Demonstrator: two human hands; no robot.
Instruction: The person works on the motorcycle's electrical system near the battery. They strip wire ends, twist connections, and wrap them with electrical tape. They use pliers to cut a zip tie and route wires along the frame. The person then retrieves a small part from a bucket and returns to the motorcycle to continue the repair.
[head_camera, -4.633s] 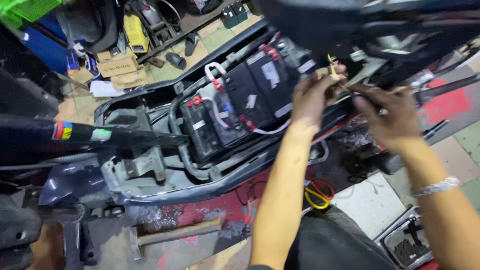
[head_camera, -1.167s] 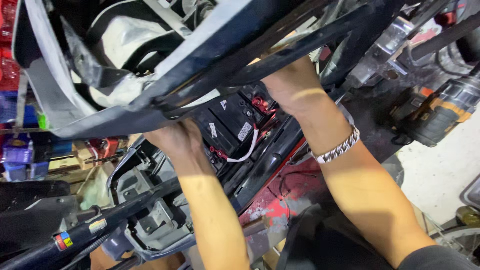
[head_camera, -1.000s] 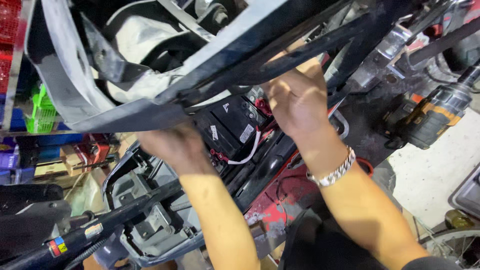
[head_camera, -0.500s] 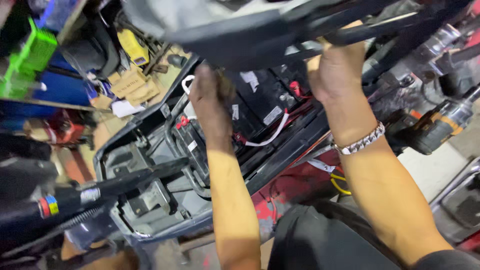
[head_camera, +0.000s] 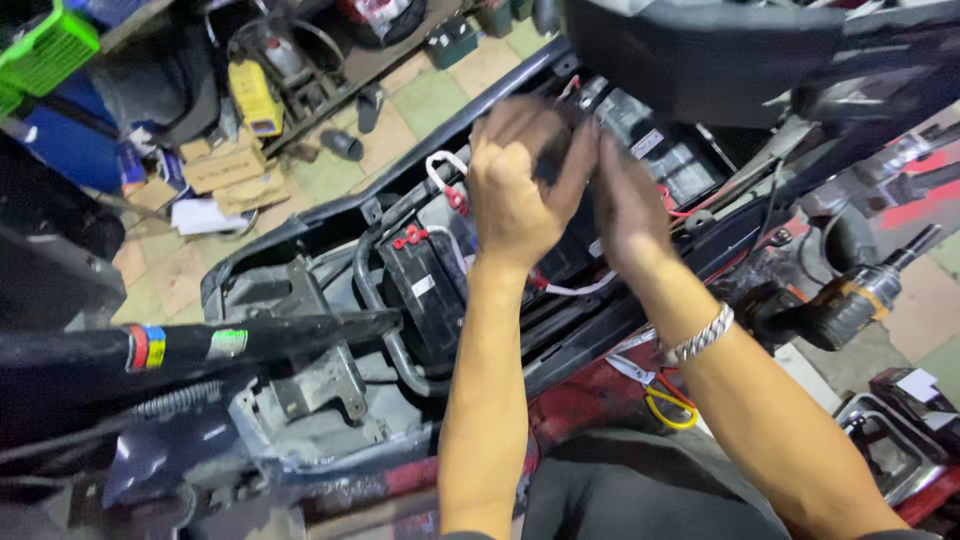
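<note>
Black battery (head_camera: 425, 290) with red terminals sits in the open scooter compartment (head_camera: 300, 300), left hand (head_camera: 515, 185) curled above it, right hand (head_camera: 625, 205) alongside, grips unclear from blur, cordless drill (head_camera: 850, 300) lying right.

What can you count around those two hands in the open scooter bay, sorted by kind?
Hands: 2, left hand and right hand, close together over the bay.
Black battery blocks: 2, near battery and far battery; more may be hidden under the hands.
Cordless drill: 1.
Silver bracelet: 1.
Total: 6.
</note>
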